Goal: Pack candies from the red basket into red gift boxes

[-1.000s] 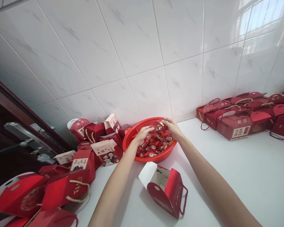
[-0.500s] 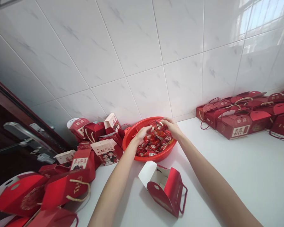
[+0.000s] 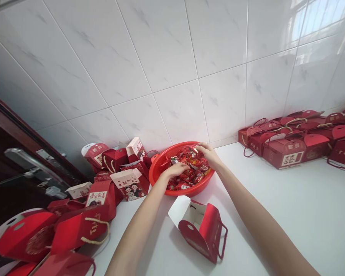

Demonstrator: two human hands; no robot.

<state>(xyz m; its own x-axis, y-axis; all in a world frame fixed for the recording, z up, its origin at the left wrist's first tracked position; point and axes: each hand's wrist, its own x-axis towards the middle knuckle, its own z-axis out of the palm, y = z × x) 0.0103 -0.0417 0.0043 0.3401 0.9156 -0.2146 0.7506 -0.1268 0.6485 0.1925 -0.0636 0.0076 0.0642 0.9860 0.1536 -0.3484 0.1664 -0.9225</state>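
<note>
A red plastic basket (image 3: 154, 180) stands on the white table by the wall, filled with wrapped candies (image 3: 189, 178) in red and gold. My left hand (image 3: 176, 170) reaches over its left side, fingers stretched out and touching the candies; the fingertips are partly hidden. At the right of the basket, my right hand (image 3: 207, 153) curls its fingers around wrapped candy, a bit of shiny wrapper showing at the fingertips. Nearer to me sits a red gift box (image 3: 207, 230) with its top open, white inside, a dark red cord handle hanging at its right.
Red and cream gift boxes (image 3: 129, 186) are piled on the left, beside a dark door with a metal handle (image 3: 23, 163). Several red boxes with cord handles (image 3: 290, 153) stand at the right against the tiled wall (image 3: 175, 46). White tabletop (image 3: 276, 199) extends to the right.
My left hand has moved right and slightly down, further across the candies. My right hand, the basket and the open box have stayed nearly in place.
</note>
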